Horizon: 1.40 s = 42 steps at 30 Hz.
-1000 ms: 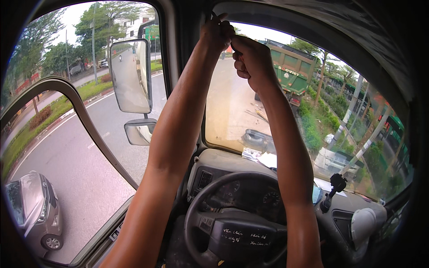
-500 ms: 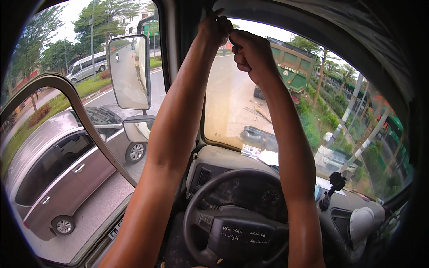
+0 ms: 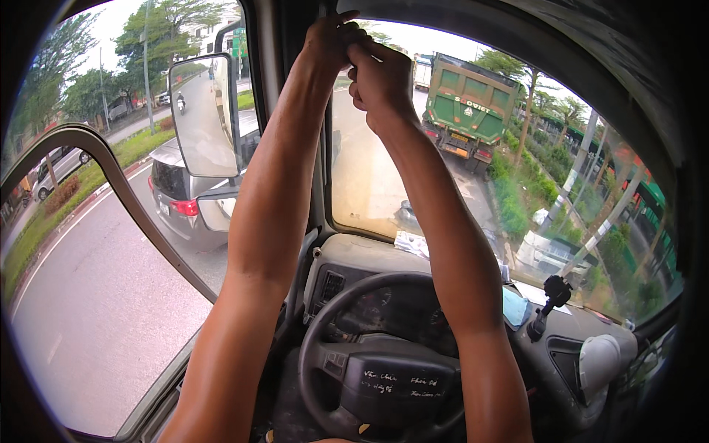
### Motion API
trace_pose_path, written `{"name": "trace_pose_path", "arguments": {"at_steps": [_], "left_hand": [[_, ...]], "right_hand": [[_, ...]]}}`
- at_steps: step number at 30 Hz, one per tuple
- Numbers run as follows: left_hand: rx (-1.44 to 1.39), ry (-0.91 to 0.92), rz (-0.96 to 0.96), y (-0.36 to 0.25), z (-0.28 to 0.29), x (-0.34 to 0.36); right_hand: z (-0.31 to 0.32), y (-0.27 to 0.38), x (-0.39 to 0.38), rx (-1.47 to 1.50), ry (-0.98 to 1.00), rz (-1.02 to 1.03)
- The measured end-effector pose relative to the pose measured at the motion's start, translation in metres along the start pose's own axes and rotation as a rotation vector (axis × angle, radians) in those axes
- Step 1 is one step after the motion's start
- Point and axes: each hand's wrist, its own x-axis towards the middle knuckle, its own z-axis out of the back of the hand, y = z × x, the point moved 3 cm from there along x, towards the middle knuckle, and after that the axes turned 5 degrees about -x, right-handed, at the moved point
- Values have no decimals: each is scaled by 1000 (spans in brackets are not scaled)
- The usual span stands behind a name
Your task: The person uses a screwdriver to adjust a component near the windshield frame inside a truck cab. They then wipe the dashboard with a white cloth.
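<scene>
Both my arms are raised over the steering wheel [image 3: 325, 325] to the top of the dark pillar [image 3: 314, 188] between the side window and the windscreen [image 3: 347, 177]. My left hand [image 3: 332, 40] is up at the top edge with curled fingers around something dark that I cannot make out. My right hand [image 3: 380, 77] is closed just right of and below it, touching or nearly touching the left. What is between them is mostly hidden by my fingers.
Outside are mirrors [image 3: 203, 111], a silver car [image 3: 177, 210] on the road at left, and a green dump truck [image 3: 465, 103] ahead beside planted verge. The dashboard [image 3: 347, 251] holds papers, a light blue item [image 3: 515, 308], a black mount [image 3: 555, 295] and a white hard hat [image 3: 598, 365].
Both hands appear further left and slightly higher in the picture, still raised together. The silver car has moved forward past the side window, and more of the green truck shows.
</scene>
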Motion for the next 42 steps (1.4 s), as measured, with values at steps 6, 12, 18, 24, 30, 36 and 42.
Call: {"name": "trace_pose_path", "arguments": {"at_steps": [6,12,18,24,30,36,42], "left_hand": [[54,-86,80,-12,-5,8],[203,-211,-22,-9,-11,22],[346,-77,13,2,12,21],[2117,498,-568,3,14,23],[444,74,43,-14,21,42],[155,-89,45,4,-24,9],[221,-93,24,-15,-24,7]], "right_hand": [[-13,-11,1,1,-89,40],[-11,-13,17,133,-57,11],[11,4,4,252,141,-159],[30,16,-10,229,188,-172],[16,29,5,259,231,-156],[21,25,8,242,199,-174],[1,26,0,288,147,-150]]}}
